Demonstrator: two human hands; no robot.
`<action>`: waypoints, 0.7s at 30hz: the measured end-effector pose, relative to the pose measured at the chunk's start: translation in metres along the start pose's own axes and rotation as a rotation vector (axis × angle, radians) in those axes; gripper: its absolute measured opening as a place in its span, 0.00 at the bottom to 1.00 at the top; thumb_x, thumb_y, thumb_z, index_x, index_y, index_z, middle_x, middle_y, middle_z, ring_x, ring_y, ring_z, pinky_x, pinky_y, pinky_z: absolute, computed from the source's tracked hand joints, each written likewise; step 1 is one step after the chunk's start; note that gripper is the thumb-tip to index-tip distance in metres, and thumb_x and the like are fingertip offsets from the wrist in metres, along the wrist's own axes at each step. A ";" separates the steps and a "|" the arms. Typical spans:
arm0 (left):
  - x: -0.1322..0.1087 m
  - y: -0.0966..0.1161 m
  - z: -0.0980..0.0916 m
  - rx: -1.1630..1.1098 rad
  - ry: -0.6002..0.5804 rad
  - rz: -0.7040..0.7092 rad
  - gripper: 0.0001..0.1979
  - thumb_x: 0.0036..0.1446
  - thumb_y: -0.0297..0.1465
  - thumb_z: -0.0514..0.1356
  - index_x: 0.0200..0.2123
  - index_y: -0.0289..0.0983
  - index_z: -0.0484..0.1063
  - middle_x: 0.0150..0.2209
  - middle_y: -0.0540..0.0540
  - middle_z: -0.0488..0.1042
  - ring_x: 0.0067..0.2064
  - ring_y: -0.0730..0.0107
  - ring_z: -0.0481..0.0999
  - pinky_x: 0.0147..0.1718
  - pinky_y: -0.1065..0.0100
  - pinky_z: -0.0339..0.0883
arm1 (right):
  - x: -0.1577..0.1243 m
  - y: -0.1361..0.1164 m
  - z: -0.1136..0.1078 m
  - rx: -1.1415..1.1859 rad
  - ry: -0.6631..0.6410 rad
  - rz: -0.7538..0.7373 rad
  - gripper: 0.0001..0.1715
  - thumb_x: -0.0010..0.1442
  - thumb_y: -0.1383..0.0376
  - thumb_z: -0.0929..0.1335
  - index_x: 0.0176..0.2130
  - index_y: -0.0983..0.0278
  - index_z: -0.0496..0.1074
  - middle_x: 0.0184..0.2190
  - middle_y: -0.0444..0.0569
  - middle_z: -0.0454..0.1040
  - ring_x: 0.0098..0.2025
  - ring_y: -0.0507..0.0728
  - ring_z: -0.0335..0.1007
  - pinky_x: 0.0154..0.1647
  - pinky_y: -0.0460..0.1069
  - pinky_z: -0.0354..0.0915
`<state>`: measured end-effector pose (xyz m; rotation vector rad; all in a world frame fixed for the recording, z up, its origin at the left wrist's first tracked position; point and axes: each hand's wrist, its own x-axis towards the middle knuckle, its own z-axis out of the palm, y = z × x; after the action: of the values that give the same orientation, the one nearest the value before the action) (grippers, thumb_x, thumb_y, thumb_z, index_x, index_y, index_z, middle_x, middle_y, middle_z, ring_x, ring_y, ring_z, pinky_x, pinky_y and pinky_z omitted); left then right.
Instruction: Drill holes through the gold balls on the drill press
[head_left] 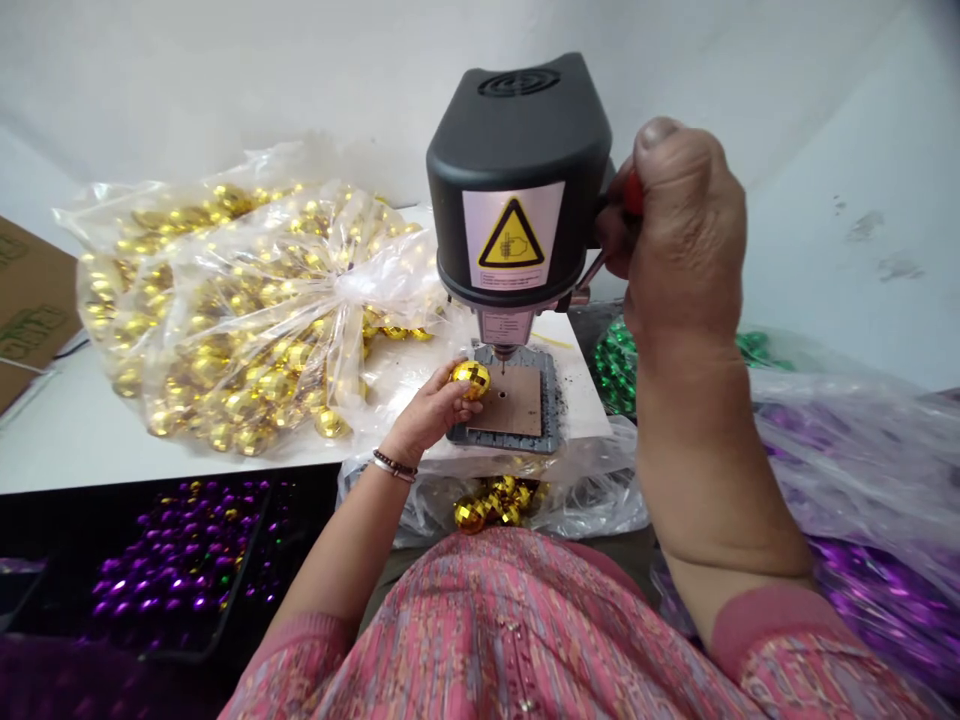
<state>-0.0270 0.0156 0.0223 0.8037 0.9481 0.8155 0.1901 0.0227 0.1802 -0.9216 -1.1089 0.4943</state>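
Observation:
My left hand (433, 408) pinches a gold faceted ball (471, 378) and holds it beside the drill bit, at the left edge of the brown work plate (517, 402). The small black bench drill (519, 190) stands over that plate, with a yellow warning label on its front. My right hand (679, 230) is raised at the drill's right side, fingers wrapped round its red-knobbed feed lever (634, 193).
A large clear bag of gold balls (240, 310) lies on the white table (67, 440) to the left. More gold balls (491, 502) sit in a bag at my lap. Purple balls (180, 550) fill a tray lower left, green beads (619, 365) and purple bags (862, 520) lie right.

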 end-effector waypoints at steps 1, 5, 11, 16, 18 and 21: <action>0.001 0.000 0.003 0.050 0.010 0.005 0.35 0.52 0.32 0.69 0.62 0.41 0.62 0.38 0.49 0.78 0.28 0.77 0.77 0.26 0.75 0.66 | 0.002 0.000 0.000 0.002 -0.006 0.005 0.19 0.62 0.52 0.64 0.30 0.64 0.61 0.21 0.36 0.59 0.20 0.42 0.57 0.22 0.41 0.59; 0.006 -0.003 0.010 0.254 -0.001 0.032 0.35 0.52 0.35 0.69 0.61 0.39 0.62 0.37 0.49 0.76 0.26 0.78 0.75 0.23 0.76 0.62 | 0.005 0.001 0.001 0.032 -0.016 0.031 0.21 0.59 0.49 0.65 0.30 0.65 0.62 0.22 0.37 0.60 0.21 0.42 0.57 0.22 0.41 0.60; 0.010 -0.005 0.012 0.468 -0.024 0.072 0.33 0.53 0.38 0.69 0.60 0.38 0.64 0.39 0.48 0.75 0.28 0.78 0.75 0.24 0.76 0.64 | 0.003 0.000 0.000 0.017 -0.023 0.039 0.21 0.60 0.49 0.64 0.30 0.63 0.60 0.23 0.38 0.59 0.21 0.42 0.57 0.23 0.41 0.60; 0.009 -0.005 0.018 0.573 -0.033 0.062 0.33 0.55 0.37 0.67 0.62 0.38 0.63 0.34 0.50 0.74 0.29 0.75 0.75 0.27 0.74 0.68 | 0.003 0.001 0.000 0.034 -0.035 0.015 0.18 0.62 0.52 0.63 0.31 0.63 0.58 0.24 0.38 0.59 0.22 0.42 0.58 0.24 0.41 0.60; 0.010 -0.006 0.021 0.608 -0.034 0.059 0.33 0.56 0.38 0.66 0.63 0.38 0.63 0.31 0.51 0.74 0.29 0.73 0.74 0.28 0.73 0.69 | 0.003 0.001 0.000 0.023 -0.038 0.016 0.18 0.63 0.52 0.63 0.31 0.63 0.58 0.24 0.37 0.58 0.22 0.42 0.58 0.24 0.40 0.60; 0.012 -0.008 0.025 0.678 -0.016 0.112 0.33 0.54 0.37 0.67 0.62 0.37 0.66 0.33 0.50 0.75 0.31 0.72 0.73 0.31 0.71 0.69 | 0.004 0.003 -0.001 0.025 -0.048 0.006 0.18 0.64 0.53 0.62 0.31 0.63 0.58 0.24 0.37 0.58 0.22 0.41 0.58 0.23 0.39 0.59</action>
<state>0.0017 0.0173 0.0200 1.4543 1.1902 0.5752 0.1925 0.0272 0.1795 -0.8952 -1.1409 0.5368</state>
